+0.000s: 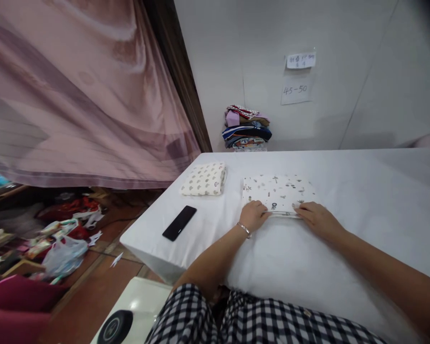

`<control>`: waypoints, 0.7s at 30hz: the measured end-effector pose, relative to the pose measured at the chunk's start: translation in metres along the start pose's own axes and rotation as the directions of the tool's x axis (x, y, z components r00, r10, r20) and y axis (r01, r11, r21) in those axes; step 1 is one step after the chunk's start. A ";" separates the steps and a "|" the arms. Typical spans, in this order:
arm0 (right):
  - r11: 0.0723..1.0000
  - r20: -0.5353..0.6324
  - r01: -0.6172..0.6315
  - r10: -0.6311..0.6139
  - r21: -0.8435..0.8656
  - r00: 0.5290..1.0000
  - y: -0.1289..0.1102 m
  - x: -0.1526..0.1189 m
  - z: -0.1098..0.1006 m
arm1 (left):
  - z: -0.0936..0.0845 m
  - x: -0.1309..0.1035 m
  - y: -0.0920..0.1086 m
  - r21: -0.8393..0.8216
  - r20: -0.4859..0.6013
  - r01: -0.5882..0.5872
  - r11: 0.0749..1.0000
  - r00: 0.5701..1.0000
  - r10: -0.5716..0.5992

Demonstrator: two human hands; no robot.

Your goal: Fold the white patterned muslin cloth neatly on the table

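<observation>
A white cloth with small grey prints [277,191] lies folded into a flat rectangle on the table in front of me. My left hand [253,216] grips its near left corner, fingers closed on the edge. At the near right corner, my right hand [313,216] pinches the same edge between thumb and fingers. Folded layers show along the near side between both hands. To the left rests another folded cloth [204,179], cream with grey-green motifs, apart from my hands.
A black phone [179,223] lies near the left edge of the white table [372,205]. Beyond the far edge stands a stack of folded clothes [247,128] against the wall. A pink curtain [93,86] hangs at left, above a cluttered floor with a plastic bag [65,255].
</observation>
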State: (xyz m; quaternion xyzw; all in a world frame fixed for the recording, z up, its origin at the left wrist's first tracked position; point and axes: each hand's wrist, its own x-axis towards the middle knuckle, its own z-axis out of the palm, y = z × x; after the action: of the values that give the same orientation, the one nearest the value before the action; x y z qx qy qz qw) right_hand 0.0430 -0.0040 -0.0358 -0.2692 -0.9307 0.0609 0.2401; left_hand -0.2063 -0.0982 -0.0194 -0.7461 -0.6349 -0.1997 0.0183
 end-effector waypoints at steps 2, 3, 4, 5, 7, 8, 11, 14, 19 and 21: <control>1.000 0.000 0.017 -0.017 -0.026 1.000 0.002 0.001 0.001 | -0.007 0.011 -0.002 -0.057 -0.025 0.094 0.994 0.995 -0.096; 0.999 0.005 0.017 -0.017 -0.036 1.000 0.002 0.001 0.001 | -0.011 0.017 -0.004 -0.064 -0.051 0.130 0.989 0.990 -0.133; 0.999 0.015 0.015 -0.015 -0.043 1.000 0.002 0.001 0.000 | -0.013 0.022 -0.007 -0.052 -0.077 0.153 0.987 0.985 -0.157; 0.999 0.029 0.013 -0.012 -0.047 1.000 0.001 0.001 0.000 | -0.014 0.026 -0.010 -0.028 -0.081 0.170 0.985 0.982 -0.172; 0.999 0.054 0.004 -0.002 -0.036 0.999 -0.001 0.001 -0.003 | -0.011 0.029 -0.016 0.027 -0.013 0.228 0.973 0.974 -0.227; 1.000 0.060 -0.012 0.013 -0.020 0.998 -0.003 0.001 -0.005 | -0.008 0.028 -0.018 0.046 0.055 0.272 0.961 0.960 -0.274; 0.992 0.106 -0.106 0.098 0.066 0.990 -0.006 0.009 -0.012 | 0.004 0.020 -0.021 0.048 0.179 0.355 0.934 0.917 -0.357; 0.972 0.103 -0.197 0.185 0.124 0.977 -0.001 0.036 -0.014 | 0.011 0.015 -0.020 0.063 0.178 0.370 0.927 0.910 -0.376; 0.954 -0.022 -0.299 0.299 -0.008 0.954 0.022 0.092 0.001 | 0.006 0.017 -0.018 0.052 0.209 0.390 0.919 0.896 -0.392; 0.928 -0.013 -0.355 0.356 -0.113 0.934 0.034 0.097 0.010 | 0.005 0.016 -0.018 0.056 0.211 0.397 0.916 0.892 -0.399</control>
State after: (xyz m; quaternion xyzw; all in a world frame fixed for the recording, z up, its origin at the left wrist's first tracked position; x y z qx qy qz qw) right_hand -0.0180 0.0762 -0.0128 -0.4463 -0.8693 0.0515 0.2061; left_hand -0.2200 -0.0786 -0.0233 -0.6175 -0.7734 -0.1126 -0.0887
